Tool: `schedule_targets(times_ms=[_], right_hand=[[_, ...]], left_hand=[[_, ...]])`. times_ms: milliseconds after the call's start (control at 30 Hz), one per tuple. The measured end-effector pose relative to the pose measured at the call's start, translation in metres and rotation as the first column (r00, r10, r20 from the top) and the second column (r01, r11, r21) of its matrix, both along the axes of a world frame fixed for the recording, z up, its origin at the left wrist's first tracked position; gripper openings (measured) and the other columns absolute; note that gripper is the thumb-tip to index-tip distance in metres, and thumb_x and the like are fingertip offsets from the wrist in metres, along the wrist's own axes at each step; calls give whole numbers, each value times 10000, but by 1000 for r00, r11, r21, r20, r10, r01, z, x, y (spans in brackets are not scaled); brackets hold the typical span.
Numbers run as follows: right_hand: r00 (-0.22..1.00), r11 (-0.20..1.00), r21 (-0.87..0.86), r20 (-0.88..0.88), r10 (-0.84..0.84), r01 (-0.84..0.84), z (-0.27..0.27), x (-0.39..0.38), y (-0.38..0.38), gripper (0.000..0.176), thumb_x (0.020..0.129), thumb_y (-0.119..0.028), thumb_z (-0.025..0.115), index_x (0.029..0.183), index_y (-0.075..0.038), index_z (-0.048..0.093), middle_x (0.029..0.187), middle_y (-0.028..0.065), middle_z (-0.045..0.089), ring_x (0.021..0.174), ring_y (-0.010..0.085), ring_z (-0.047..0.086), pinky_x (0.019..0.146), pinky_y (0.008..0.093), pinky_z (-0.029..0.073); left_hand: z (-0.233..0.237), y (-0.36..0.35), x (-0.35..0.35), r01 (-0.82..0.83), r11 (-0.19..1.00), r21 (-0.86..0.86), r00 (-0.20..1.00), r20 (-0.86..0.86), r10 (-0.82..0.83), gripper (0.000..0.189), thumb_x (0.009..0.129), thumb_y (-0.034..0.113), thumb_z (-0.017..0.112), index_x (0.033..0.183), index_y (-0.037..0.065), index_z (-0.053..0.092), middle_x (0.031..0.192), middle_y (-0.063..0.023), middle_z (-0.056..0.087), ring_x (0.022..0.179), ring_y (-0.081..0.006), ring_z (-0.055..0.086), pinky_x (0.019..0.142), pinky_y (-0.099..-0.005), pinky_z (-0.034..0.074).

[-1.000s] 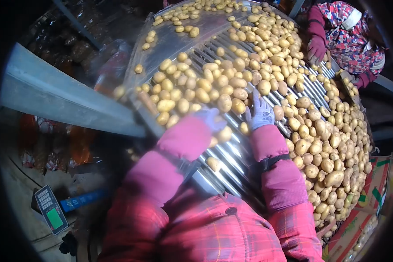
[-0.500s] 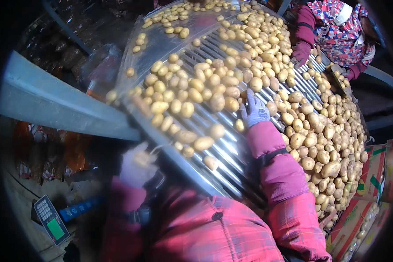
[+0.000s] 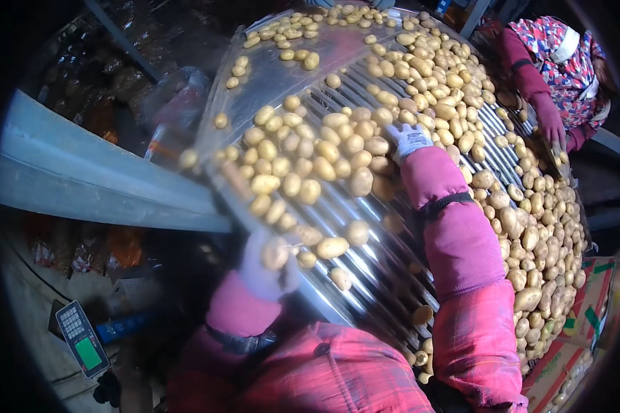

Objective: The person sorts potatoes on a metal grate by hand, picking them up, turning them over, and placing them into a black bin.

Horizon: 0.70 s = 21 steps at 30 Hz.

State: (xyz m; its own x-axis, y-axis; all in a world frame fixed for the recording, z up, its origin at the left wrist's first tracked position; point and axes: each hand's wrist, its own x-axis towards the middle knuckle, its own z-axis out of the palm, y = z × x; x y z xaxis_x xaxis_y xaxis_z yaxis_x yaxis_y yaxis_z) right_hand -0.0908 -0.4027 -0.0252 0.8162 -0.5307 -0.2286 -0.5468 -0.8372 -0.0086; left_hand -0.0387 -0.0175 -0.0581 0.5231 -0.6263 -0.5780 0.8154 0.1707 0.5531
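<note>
1. My left hand (image 3: 265,268), in a pale glove, is curled round a small yellow-brown potato (image 3: 276,253) at the near left edge of the shiny steel roller bed (image 3: 368,265). Blur hides the potato's long axis.
2. My right hand (image 3: 408,140), in a white knit glove, lies palm down mid-bed. I cannot tell whether it grips anything.
3. The heap of tan potatoes (image 3: 324,148) touches its fingertips on the bed's left half. This hand is the nearer one, its arm stretched out.

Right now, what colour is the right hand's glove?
White; the right hand shows best in head view.
</note>
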Motion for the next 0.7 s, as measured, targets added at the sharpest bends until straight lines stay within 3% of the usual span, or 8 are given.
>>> schedule_targets(times_ms=[33,167,333,400,467,567,667,700], right_hand=[[995,995,33,12,-96,95,-1,-1,-1,613,727,-198,651,1298,-289,446,1291,127,480,1198,372,428,988,468,386],[965,964,133,97,-243,230,-8,-16,4,669,684,-206,701,1296,-285,439,1268,142,469,1169,395,435,955,477,419],[958,965,148,155,-240,218,-1,-36,12,552,676,-181,696,1195,-233,518,1157,133,515,1125,344,467,924,462,417],[904,955,225,337,-263,194,3,-51,24,508,686,-186,694,1169,-207,537,1112,125,533,1083,328,487,903,447,426],[764,960,272,604,-228,71,17,-65,56,424,713,-184,683,1113,-111,562,1013,118,559,975,301,529,859,397,456],[654,825,345,755,39,-447,23,-59,125,357,693,-93,625,1047,-85,575,819,102,585,877,319,554,769,436,450],[518,761,210,835,187,-614,49,-46,210,399,685,-80,646,1075,-72,563,1075,153,532,980,350,531,827,428,447],[487,786,144,845,218,-601,41,-42,233,421,710,-123,658,1117,-86,558,1080,141,528,1032,355,513,849,434,438]], left_hand=[[3,-9,-3,-1,999,-40,999,-41,-1,277,858,13,564,1082,-18,404,970,-107,572,903,-165,564,814,-279,494],[6,-20,-5,-11,995,-95,999,-36,8,257,895,67,540,1095,-8,398,962,-93,578,909,-173,572,856,-288,487],[1,-28,8,141,636,-758,820,-270,-504,657,876,612,357,1121,59,613,1203,-131,582,1075,-297,552,922,-466,444],[9,-28,9,140,701,-699,838,-293,-459,655,878,611,347,1154,76,606,1270,-152,536,1171,-328,487,980,-493,389],[13,-32,8,125,760,-637,852,-324,-412,656,880,611,338,1187,94,599,1337,-172,490,1268,-359,422,1038,-520,335],[26,-42,3,70,717,-694,848,-337,-408,657,882,593,339,1236,82,549,1398,-177,414,1263,-342,435,1036,-506,350],[28,-46,7,99,823,-560,926,-250,-282,634,889,551,338,1219,40,516,1266,-154,511,1162,-311,509,996,-449,406],[7,-33,12,-24,739,-674,912,-318,-261,598,894,501,330,1202,13,487,1147,-135,541,1053,-291,547,955,-400,443]])
